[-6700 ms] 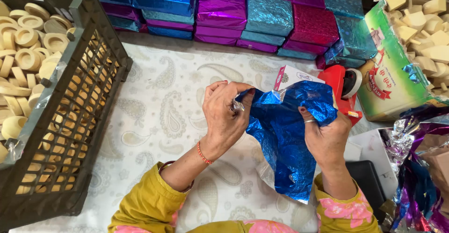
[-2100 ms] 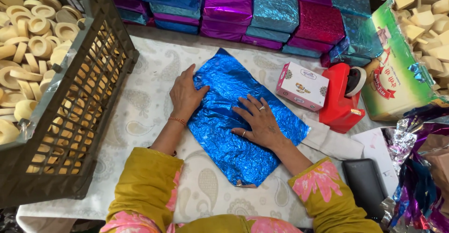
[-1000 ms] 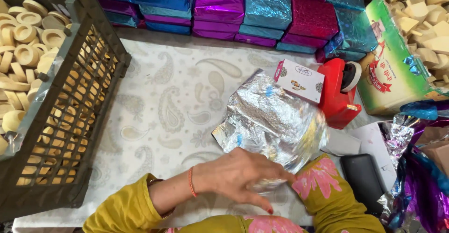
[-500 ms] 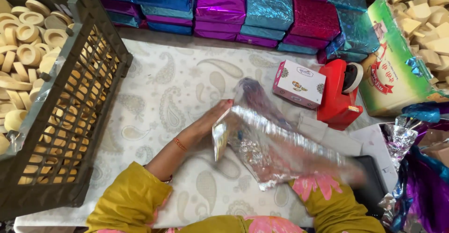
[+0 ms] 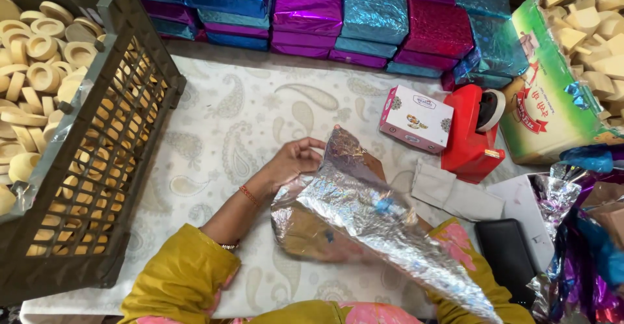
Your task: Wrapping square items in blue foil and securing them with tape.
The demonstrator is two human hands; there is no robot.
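A foil wrapping sheet, silver side up with its blue side underneath, is lifted and crumpled over the white patterned tablecloth. My left hand pinches its upper left edge. My right hand is hidden under the sheet; only its pink and yellow sleeve shows. A small white and pink box lies just beyond the sheet, beside a red tape dispenser.
A dark plastic crate of pale round blocks stands at the left. Foil-wrapped boxes in blue, purple, teal and pink line the back. A carton of pale blocks stands at the right, with a black wallet and loose foil sheets below it.
The sheet lay flat with its blue side up under both hands, then was turned silver side up. It now sits nearer me, and my left hand has come up to its top edge.
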